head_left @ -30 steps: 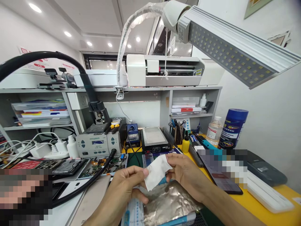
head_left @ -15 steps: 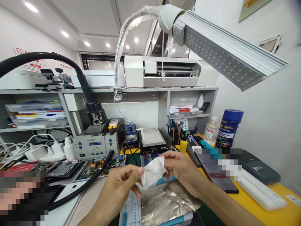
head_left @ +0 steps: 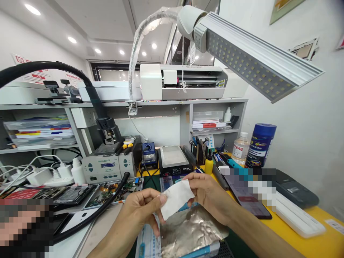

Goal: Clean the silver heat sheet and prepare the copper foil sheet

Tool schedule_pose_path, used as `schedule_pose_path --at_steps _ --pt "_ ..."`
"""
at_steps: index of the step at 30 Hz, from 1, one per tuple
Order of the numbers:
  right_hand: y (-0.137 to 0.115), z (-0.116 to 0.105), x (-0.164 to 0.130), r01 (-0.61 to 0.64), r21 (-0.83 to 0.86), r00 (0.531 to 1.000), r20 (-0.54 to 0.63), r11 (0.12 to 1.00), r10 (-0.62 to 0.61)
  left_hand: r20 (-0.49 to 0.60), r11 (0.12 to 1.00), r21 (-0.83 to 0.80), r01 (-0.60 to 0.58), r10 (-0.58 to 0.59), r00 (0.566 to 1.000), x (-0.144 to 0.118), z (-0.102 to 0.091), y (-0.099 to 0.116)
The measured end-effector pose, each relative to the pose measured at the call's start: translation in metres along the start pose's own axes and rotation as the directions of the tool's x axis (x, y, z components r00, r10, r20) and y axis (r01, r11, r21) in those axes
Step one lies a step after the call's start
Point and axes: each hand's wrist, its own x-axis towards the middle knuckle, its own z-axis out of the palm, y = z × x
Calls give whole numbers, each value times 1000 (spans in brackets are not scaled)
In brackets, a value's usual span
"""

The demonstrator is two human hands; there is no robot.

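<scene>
My left hand [head_left: 139,211] and my right hand [head_left: 211,197] together hold a small white wipe [head_left: 176,197] stretched between thumbs and fingertips, above the near edge of the bench. Directly under the wipe lies a crumpled silver foil sachet [head_left: 192,231] on top of a white and blue packet [head_left: 150,242]. Both hands pinch the wipe at its opposite ends.
An LED lamp head [head_left: 255,59] hangs overhead on a gooseneck. Behind stand a hot plate [head_left: 174,159], a soldering station [head_left: 107,166], a black hose [head_left: 88,222], a blue canister [head_left: 259,145], a yellow bottle [head_left: 209,165], a phone [head_left: 249,200] and a tray of parts [head_left: 115,188].
The wipe has been pulled flatter and tauter between the two hands. The view has shifted slightly to the right; the hands stay in the same place.
</scene>
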Motion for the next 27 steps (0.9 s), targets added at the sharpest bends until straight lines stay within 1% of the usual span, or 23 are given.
schedule_pose_path --at_steps 3,7,11,13,17,22,25,27 --pt "1 0 1 -16 19 1000 0 1000 16 -14 1000 18 -10 10 1000 1 -2 1" --pt "3 0 4 -56 53 998 16 997 55 -8 1000 24 8 -8 1000 0 -5 4" --pt "1 -1 6 -171 78 985 47 982 168 0 1000 9 18 -18 1000 1 -6 4" --pt "0 0 5 -208 84 977 58 975 203 3 1000 -14 27 -27 1000 1 -6 3" --pt "-2 4 2 -168 49 985 57 985 165 7 998 -37 53 -53 999 2 -6 2" --pt "0 6 1 -122 -26 992 14 992 122 -6 996 -70 57 -58 998 4 -9 1" --pt "1 5 1 -85 -10 996 0 996 85 -11 997 -60 52 -53 999 4 -9 3" --pt "1 5 2 -69 22 998 15 997 68 -35 997 -38 60 -61 998 5 -8 4"
